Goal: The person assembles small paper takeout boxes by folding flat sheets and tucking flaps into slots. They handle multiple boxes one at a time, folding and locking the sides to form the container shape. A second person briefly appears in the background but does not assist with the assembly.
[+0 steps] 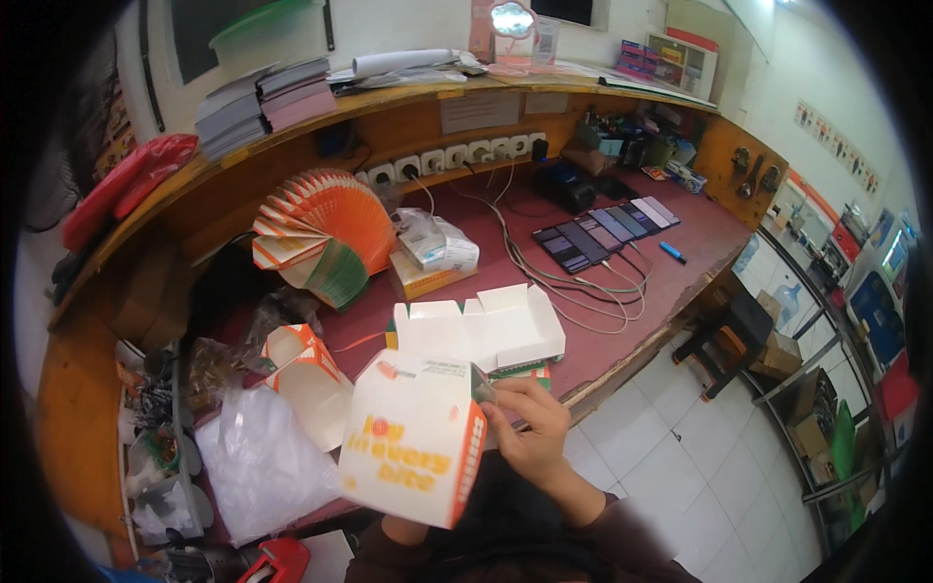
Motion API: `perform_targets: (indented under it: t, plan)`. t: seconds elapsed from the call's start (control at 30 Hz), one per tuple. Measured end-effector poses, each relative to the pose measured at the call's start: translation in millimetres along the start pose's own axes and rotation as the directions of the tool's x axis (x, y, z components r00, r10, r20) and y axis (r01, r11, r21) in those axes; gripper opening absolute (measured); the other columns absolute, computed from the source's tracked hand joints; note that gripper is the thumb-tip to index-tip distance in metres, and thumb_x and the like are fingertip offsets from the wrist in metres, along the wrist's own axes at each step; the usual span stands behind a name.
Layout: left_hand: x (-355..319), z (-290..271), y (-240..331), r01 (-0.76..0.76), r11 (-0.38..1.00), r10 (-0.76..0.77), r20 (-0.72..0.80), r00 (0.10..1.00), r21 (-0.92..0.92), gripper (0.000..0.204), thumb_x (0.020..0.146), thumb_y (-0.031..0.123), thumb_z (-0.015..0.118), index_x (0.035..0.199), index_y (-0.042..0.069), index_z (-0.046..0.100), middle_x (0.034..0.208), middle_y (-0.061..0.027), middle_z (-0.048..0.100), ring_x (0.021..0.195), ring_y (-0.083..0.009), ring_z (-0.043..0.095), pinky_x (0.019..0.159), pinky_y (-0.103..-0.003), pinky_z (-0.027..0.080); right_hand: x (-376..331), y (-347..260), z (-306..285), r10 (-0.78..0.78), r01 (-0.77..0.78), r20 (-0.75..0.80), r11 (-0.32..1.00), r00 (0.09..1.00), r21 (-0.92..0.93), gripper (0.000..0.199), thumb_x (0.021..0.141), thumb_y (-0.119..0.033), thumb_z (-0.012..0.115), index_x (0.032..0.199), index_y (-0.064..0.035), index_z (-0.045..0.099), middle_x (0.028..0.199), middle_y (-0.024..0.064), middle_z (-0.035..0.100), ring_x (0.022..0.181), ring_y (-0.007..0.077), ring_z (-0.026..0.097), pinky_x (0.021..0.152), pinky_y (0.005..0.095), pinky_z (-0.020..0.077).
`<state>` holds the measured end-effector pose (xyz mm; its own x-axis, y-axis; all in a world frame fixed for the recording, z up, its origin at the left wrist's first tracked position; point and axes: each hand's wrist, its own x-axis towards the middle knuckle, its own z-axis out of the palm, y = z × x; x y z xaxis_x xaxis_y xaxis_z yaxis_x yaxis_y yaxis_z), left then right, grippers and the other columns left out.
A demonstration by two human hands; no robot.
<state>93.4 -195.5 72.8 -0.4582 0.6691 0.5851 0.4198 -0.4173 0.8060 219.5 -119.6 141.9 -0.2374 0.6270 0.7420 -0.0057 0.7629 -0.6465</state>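
1. You hold a white and orange paperboard food box [416,442] up in front of your chest, just off the near edge of the bench [622,321], its printed face turned toward you.
2. Your right hand [530,428] grips the box at its upper right corner, fingers curled over the edge by the orange side stripe.
3. Your left hand [403,530] is mostly hidden under the box; only a bit shows at the lower edge, so it seems to support the bottom, but I cannot tell how it grips.
4. Judge the box as very light, thin and hollow. It will likely dent or crease if you squeeze a flat panel, and the coated surface may be a little slick.
5. Take hold along folded edges and corners, where the board looks stiffest, with light pressure.
6. On the bench behind the box lies an unfolded box blank [486,325], flaps up. A half-formed box [306,374] lies near the left end, beside a clear plastic bag [258,457].
7. A fanned stack of flat blanks [326,233] stands toward the back left, well apart from your hands.
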Motion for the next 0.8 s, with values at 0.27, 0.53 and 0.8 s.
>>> perform_targets:
  t: [0.27, 0.53, 0.8]
  plan:
    - [-6.6, 5.6, 4.9, 0.009, 0.999, -0.006, 0.087, 0.996, -0.04, 0.032, 0.09, 0.018, 0.06, 0.114, -0.002, 0.052, 0.107, -0.011, 0.057, 0.096, -0.021, 0.055, 0.084, -0.034, 0.045, 1.3, -1.8, -9.9, -0.11, 0.108, 0.06, 0.994, 0.992, 0.037, 0.015, 0.073, 0.002, 0.068, 0.088, 0.0005, 0.067, 0.087, 0.0126, 0.065, 0.074, 0.0227, 0.064, 0.066, 0.0285, 0.0505]
    - [-3.7, -3.0, 3.9, 0.072, 0.99, -0.063, 0.08, 0.995, -0.12, 0.033, 0.09, 0.017, 0.061, 0.115, -0.001, 0.051, 0.107, -0.0088, 0.056, 0.096, -0.0182, 0.054, 0.084, -0.033, 0.045, -6.7, -2.5, 0.0, -0.162, 0.187, 0.135, 0.962, 0.978, -0.197, 0.033, 0.074, -0.002, 0.066, 0.107, -0.0011, 0.062, 0.092, 0.0123, 0.064, 0.081, 0.0276, 0.064, 0.069, 0.0303, 0.0511]
    - [9.1, 9.9, -2.1, 0.229, 0.907, -0.229, 0.043, 0.973, -0.355, 0.034, 0.089, 0.017, 0.062, 0.116, 0.0, 0.05, 0.106, -0.0065, 0.055, 0.096, -0.0154, 0.053, 0.084, -0.031, 0.045, -16.6, 7.2, 11.9, -0.143, 0.225, 0.311, 0.943, 0.94, -0.245, 0.053, 0.072, -0.002, 0.06, 0.124, -0.0077, 0.055, 0.129, 0.0193, 0.045, 0.112, 0.0386, 0.049, 0.093, 0.0462, 0.04]
